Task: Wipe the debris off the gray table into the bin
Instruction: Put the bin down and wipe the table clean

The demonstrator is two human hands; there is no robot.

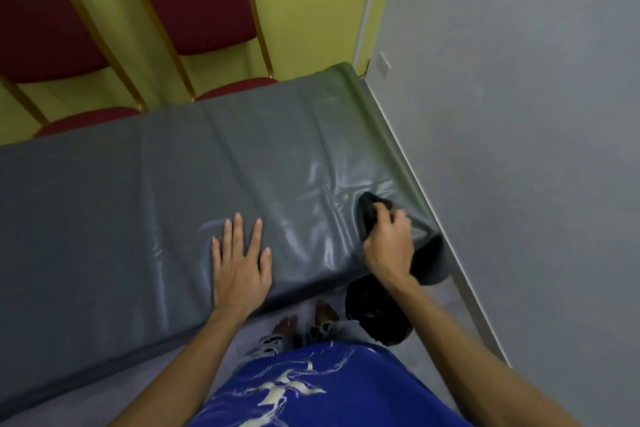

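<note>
At the right end of the table [138, 201]: we gripped a dark cloth [369, 210] in our right hand [388, 243], fingers curled round it, and pressed it onto the gray top close to the end edge.
Cloth: it was bunched up and partly hidden under our fingers, and it touched the table top.
Left hand [240, 260]: it lay flat on the table with fingers straight and spread, holding nothing, well to the left of the right hand and near the front edge.
Table cover: it was gray, shiny and wrinkled, with creases gathered around the cloth.
Bin [370, 312]: it was dark and round, and stood on the floor [214, 374] just below the table's front edge, under our right forearm. We could not tell what lay inside.
Feet [287, 322]: they stood on the gray floor just left of the bin, close to the table.
Shirt [311, 392]: it was blue with white streaks, at the bottom of the view.
Chairs [197, 0]: two red ones with gold frames stood beyond the table's far edge.
Wall [519, 114]: it was gray and ran along the table's right end.
</note>
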